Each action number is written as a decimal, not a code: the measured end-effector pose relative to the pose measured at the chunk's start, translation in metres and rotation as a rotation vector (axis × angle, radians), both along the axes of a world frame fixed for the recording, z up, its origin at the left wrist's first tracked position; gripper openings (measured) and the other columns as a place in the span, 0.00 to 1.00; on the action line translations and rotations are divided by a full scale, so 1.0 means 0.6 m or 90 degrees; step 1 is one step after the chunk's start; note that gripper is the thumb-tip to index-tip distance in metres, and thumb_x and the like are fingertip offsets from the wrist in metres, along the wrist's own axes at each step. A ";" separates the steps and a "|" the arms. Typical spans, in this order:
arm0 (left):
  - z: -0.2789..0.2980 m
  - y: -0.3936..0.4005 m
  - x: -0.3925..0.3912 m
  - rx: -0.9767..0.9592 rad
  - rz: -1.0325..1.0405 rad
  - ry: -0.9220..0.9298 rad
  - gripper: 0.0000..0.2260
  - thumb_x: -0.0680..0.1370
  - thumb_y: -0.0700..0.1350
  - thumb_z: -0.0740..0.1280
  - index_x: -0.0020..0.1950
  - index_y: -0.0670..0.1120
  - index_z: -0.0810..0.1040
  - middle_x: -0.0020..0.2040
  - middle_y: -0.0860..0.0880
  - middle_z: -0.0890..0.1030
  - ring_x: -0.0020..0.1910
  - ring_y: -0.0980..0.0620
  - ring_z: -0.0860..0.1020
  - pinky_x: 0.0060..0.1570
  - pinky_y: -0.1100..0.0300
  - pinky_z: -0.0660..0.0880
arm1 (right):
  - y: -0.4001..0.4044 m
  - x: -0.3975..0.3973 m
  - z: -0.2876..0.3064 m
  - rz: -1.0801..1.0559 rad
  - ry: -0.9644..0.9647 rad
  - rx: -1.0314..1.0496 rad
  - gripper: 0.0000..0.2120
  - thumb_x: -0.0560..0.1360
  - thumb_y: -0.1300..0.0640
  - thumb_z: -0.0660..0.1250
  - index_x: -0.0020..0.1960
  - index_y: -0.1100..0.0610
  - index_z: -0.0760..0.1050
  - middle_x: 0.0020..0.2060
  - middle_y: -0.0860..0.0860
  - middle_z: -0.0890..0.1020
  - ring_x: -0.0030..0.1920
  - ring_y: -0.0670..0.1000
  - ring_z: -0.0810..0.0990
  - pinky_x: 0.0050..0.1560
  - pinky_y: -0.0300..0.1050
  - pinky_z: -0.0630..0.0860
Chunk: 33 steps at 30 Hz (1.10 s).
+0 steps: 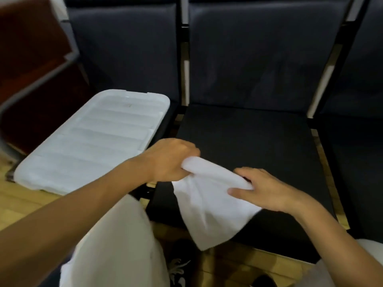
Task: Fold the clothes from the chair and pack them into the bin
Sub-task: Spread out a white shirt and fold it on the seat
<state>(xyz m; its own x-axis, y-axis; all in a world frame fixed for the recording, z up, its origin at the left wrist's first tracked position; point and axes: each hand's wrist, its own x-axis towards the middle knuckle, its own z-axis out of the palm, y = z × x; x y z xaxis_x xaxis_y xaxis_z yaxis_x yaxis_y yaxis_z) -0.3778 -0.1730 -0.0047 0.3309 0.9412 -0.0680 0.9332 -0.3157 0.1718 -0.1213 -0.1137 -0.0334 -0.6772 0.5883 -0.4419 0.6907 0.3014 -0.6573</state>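
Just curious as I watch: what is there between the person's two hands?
In the head view, a white cloth spans the gap: the left hand grips one end, the right hand holds the other, above the black chair seat.

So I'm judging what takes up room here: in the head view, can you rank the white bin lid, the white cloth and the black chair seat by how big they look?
1. black chair seat
2. white bin lid
3. white cloth, held by both hands, though it is bunched and nearer the camera, so its true size is unsure.
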 end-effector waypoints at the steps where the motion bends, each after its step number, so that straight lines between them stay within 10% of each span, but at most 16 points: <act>1: 0.017 -0.048 -0.031 0.046 0.063 -0.036 0.03 0.70 0.49 0.66 0.42 0.52 0.76 0.40 0.56 0.77 0.40 0.55 0.76 0.38 0.56 0.73 | -0.010 -0.018 0.017 0.029 0.036 0.013 0.04 0.78 0.44 0.67 0.52 0.37 0.76 0.48 0.40 0.80 0.49 0.40 0.81 0.52 0.50 0.81; 9: 0.106 -0.443 -0.204 0.334 0.382 -0.118 0.07 0.72 0.45 0.68 0.48 0.48 0.80 0.42 0.53 0.78 0.37 0.52 0.77 0.32 0.53 0.73 | -0.182 -0.296 0.170 0.243 0.200 0.470 0.16 0.78 0.60 0.60 0.57 0.43 0.78 0.44 0.48 0.82 0.45 0.52 0.80 0.45 0.53 0.77; 15: 0.042 -0.727 -0.241 0.261 0.638 -0.094 0.11 0.72 0.49 0.67 0.53 0.56 0.76 0.43 0.58 0.81 0.37 0.57 0.75 0.32 0.64 0.71 | -0.338 -0.526 0.119 0.500 0.112 0.272 0.10 0.80 0.57 0.60 0.50 0.48 0.80 0.47 0.51 0.82 0.48 0.54 0.79 0.49 0.55 0.78; 21: -0.088 -0.869 -0.225 0.144 0.822 -0.210 0.09 0.69 0.51 0.65 0.48 0.53 0.78 0.41 0.57 0.81 0.37 0.56 0.78 0.35 0.54 0.76 | -0.480 -0.640 -0.027 0.620 0.027 0.137 0.21 0.77 0.63 0.61 0.28 0.51 0.63 0.27 0.46 0.67 0.30 0.45 0.65 0.33 0.44 0.63; 29: -0.167 -0.863 -0.237 0.090 0.849 -0.206 0.08 0.69 0.52 0.66 0.46 0.56 0.73 0.42 0.59 0.75 0.40 0.57 0.75 0.36 0.60 0.73 | -0.513 -0.648 -0.099 0.662 0.006 0.248 0.20 0.72 0.64 0.58 0.27 0.45 0.67 0.30 0.46 0.69 0.34 0.48 0.67 0.32 0.40 0.63; 33: -0.215 -0.846 -0.194 0.028 0.728 -0.109 0.15 0.68 0.53 0.72 0.50 0.54 0.71 0.46 0.56 0.75 0.42 0.52 0.77 0.39 0.61 0.68 | -0.481 -0.620 -0.114 0.744 -0.098 0.362 0.17 0.72 0.70 0.57 0.45 0.52 0.78 0.46 0.50 0.79 0.49 0.56 0.76 0.41 0.45 0.67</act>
<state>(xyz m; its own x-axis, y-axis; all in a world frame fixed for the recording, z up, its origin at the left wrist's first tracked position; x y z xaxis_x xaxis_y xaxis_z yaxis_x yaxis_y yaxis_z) -0.4944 -0.6804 -0.1340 -0.7138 0.6975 -0.0641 0.6436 0.6892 0.3330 -0.4931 -0.4026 -0.1018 -0.8767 -0.1806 -0.4459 -0.1103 0.9776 -0.1790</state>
